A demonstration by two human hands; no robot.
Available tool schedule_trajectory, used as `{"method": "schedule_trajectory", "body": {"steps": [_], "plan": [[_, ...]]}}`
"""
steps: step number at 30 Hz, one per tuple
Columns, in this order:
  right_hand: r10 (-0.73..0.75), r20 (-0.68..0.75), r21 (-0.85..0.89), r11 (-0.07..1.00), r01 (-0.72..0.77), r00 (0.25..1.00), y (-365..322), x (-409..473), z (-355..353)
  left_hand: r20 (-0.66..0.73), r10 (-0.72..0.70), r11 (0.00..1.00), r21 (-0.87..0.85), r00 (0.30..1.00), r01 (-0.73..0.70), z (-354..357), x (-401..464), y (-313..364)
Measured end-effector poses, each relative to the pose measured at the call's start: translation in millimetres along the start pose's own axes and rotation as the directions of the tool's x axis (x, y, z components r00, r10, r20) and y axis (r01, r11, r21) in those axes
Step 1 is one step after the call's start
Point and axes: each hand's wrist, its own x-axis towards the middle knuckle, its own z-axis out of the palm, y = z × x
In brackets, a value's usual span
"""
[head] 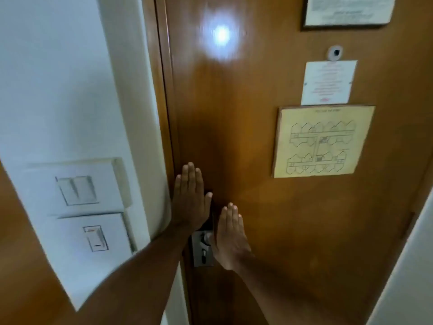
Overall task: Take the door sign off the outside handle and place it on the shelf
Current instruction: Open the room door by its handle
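Observation:
I face the inside of a closed brown wooden door [246, 127]. My left hand [191, 198] lies flat, fingers up, near the door's left edge above the lock. My right hand [230, 233] is flat too, just right of the metal lock plate [202, 249], and covers most of the inside handle. Both hands hold nothing. The door sign, the outside handle and the shelf are out of view.
White wall [58, 78] on the left carries two switch plates [77, 191]. On the door hang a yellowed floor plan [323, 141], a white notice [328, 82], a peephole [335, 52] and a framed notice [349, 10]. A white frame edge [407, 277] shows at lower right.

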Motion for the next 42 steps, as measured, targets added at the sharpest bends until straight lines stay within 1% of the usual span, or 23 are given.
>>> {"method": "schedule_trajectory", "body": {"steps": [1, 2, 3, 5, 7, 9, 12, 14, 17, 21, 24, 26, 28, 30, 34, 35, 37, 38, 39, 40, 42], "plan": [[0.031, 0.075, 0.017, 0.999, -0.032, 0.997, -2.1, 1.0, 13.6, 0.041, 0.003, 0.999, 0.033, 0.999, -0.005, 7.8, -2.7, -1.7], [0.037, 0.115, 0.044, 0.998, -0.042, 0.993, -2.6, 2.7, 21.1, 0.074, 0.013, 0.999, 0.034, 0.997, -0.015, 10.4, -2.6, -1.5], [0.053, 0.151, 0.026, 0.998, -0.057, 0.987, -2.6, 2.5, 27.3, 0.074, 0.029, 0.999, 0.030, 0.997, -0.031, 16.6, -4.2, -2.1], [0.013, 0.200, -0.028, 1.000, -0.007, 0.980, -5.1, 7.2, 33.2, 0.079, 0.033, 0.999, 0.021, 0.996, -0.035, 21.8, -3.6, -1.3], [0.030, 0.214, -0.007, 1.000, -0.029, 0.976, -12.8, 11.9, 36.8, 0.115, 0.030, 0.999, 0.016, 0.993, -0.032, 22.4, -2.4, -2.0], [0.123, 0.269, -0.027, 0.992, -0.121, 0.955, -19.9, 24.3, 42.2, 0.126, 0.034, 0.999, 0.019, 0.991, -0.036, 23.4, -2.3, -2.2], [0.240, 0.416, -0.128, 0.970, -0.204, 0.877, -26.8, 43.8, 43.7, 0.143, 0.045, 0.999, -0.010, 0.989, -0.044, 24.6, -2.3, -2.2], [0.281, 0.444, -0.111, 0.959, -0.259, 0.851, -22.7, 54.2, 46.5, 0.125, 0.048, 0.999, -0.024, 0.991, -0.045, 26.1, -1.8, -3.8], [0.312, 0.388, -0.061, 0.948, -0.313, 0.867, -16.8, 55.8, 61.7, 0.105, 0.044, 0.999, -0.034, 0.994, -0.041, 30.4, -2.6, -5.1], [0.286, 0.287, 0.105, 0.939, -0.327, 0.914, -13.3, 48.7, 75.7, 0.084, 0.048, 0.998, -0.047, 0.995, -0.044, 32.2, -2.6, -5.0], [0.206, 0.256, 0.223, 0.938, -0.265, 0.944, -5.0, 43.1, 81.0, 0.090, 0.048, 0.998, -0.044, 0.995, -0.044, 32.4, -3.9, -4.4], [0.168, 0.146, 0.281, 0.938, -0.204, 0.975, -2.0, 36.0, 87.8, 0.097, 0.047, 0.998, -0.052, 0.994, -0.042, 30.4, -6.4, -4.0], [0.140, 0.032, 0.298, 0.944, -0.144, 0.990, -0.5, 28.6, 92.5, 0.083, 0.044, 0.998, -0.056, 0.996, -0.039, 27.0, -10.0, -2.7], [0.117, -0.008, 0.286, 0.952, -0.110, 0.993, 1.9, 21.3, 94.4, 0.058, 0.045, 0.997, -0.071, 0.997, -0.041, 22.7, -14.7, -0.7], [0.051, 0.014, 0.267, 0.962, -0.053, 0.999, -0.8, -0.8, 86.4, 0.059, 0.050, 0.991, -0.125, 0.997, -0.042, 5.9, -33.7, 1.7], [0.034, 0.027, 0.223, 0.974, -0.039, 0.999, -1.8, -7.4, 80.6, 0.056, 0.055, 0.990, -0.130, 0.997, -0.047, 0.8, -39.5, 2.4], [-0.009, 0.053, 0.037, 0.999, 0.007, 0.999, -6.0, -21.6, 66.7, 0.032, 0.052, 0.988, -0.145, 0.998, -0.047, -9.6, -54.4, 0.7], [-0.029, 0.064, -0.062, 0.998, 0.033, 0.998, -5.6, -27.4, 59.9, 0.009, 0.049, 0.986, -0.159, 0.999, -0.047, -11.9, -62.0, 0.7], [-0.045, 0.076, -0.123, 0.991, 0.055, 0.996, -4.7, -32.5, 54.5, -0.015, 0.041, 0.983, -0.176, 0.999, -0.043, -12.5, -69.9, 1.2], [-0.059, 0.084, -0.153, 0.986, 0.071, 0.995, -5.6, -39.7, 49.2, -0.037, 0.032, 0.980, -0.196, 0.999, -0.039, -14.1, -78.0, 1.3], [-0.061, 0.135, -0.159, 0.984, 0.082, 0.989, -8.0, -59.3, 40.2, -0.026, 0.013, 0.966, -0.259, 1.000, -0.019, -18.7, -94.0, 1.8]]}}
